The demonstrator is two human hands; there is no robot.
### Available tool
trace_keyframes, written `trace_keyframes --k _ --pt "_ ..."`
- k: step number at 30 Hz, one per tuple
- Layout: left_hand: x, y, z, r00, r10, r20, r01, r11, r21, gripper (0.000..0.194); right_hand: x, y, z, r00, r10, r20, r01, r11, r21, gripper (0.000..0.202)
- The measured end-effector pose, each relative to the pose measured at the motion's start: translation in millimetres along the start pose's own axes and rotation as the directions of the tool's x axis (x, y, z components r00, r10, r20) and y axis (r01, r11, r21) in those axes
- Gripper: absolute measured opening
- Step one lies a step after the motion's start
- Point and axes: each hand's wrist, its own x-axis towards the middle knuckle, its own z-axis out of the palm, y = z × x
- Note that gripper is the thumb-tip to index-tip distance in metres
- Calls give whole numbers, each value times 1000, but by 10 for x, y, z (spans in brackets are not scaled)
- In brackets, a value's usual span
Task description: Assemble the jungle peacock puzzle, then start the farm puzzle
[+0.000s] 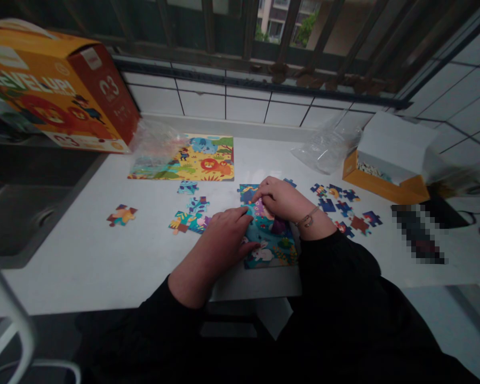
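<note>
A partly joined jigsaw puzzle (270, 250) with a white rabbit at its lower edge lies near the counter's front edge. My left hand (230, 229) rests on its left side, the fingers lying flat and the thumb apart. At the puzzle's upper part is my right hand (278, 197), its fingers bent down and pressed together; whatever is under the fingertips is too hidden to name. Several joined pieces (190, 221) lie just left of my left hand. Loose dark blue pieces (344, 205) are scattered right of my right hand.
An orange puzzle box (104, 96) stands at the back left beside a sink (36, 218). A yellow lion picture (212, 160) lies behind the puzzle, partly under clear plastic. Another plastic bag (324, 144) and an open orange box (384, 178) are at the back right.
</note>
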Motion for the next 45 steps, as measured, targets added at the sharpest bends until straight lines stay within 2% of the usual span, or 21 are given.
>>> trace_keyframes --k 4,8,12,15,19,25,29,33,39,42,45 --pt "10 15 -33 1000 4 11 -4 1000 -7 56 -2 -1 0 1000 -6 -23 7 1000 18 39" --pt "-29 -66 -247 998 -60 -16 61 997 48 54 6 11 -48 994 -1 -105 3 1000 26 35" --pt "-224 -367 -562 972 -223 -71 233 952 197 40 13 25 -71 985 59 -164 -56 998 22 32" --pt "-413 -658 -687 952 -305 -42 303 905 300 42 13 32 -72 978 93 -186 -93 996 7 29" --pt "-545 -914 -651 958 -276 70 253 938 235 44 11 37 -72 974 126 -189 -126 992 12 28" --pt "-526 -969 -605 968 -241 75 232 967 110 42 12 37 -65 973 141 -184 -136 990 38 28" --pt "-511 -926 -674 968 -231 94 223 971 90 34 11 43 -54 977 136 -163 -132 991 31 28" --pt "-503 -782 -718 964 -210 161 199 977 83 33 11 71 -40 981 125 -147 -125 992 11 25" --pt "-489 -291 -664 965 -172 196 178 984 -17 42 14 107 -14 982 119 -149 -119 993 9 22" --pt "-443 -19 -575 961 -135 240 129 991 42 47 20 124 5 984 109 -139 -110 994 5 22" --pt "-377 128 -477 950 -113 292 73 987 143 54 25 133 18 986 102 -133 -103 995 3 23"
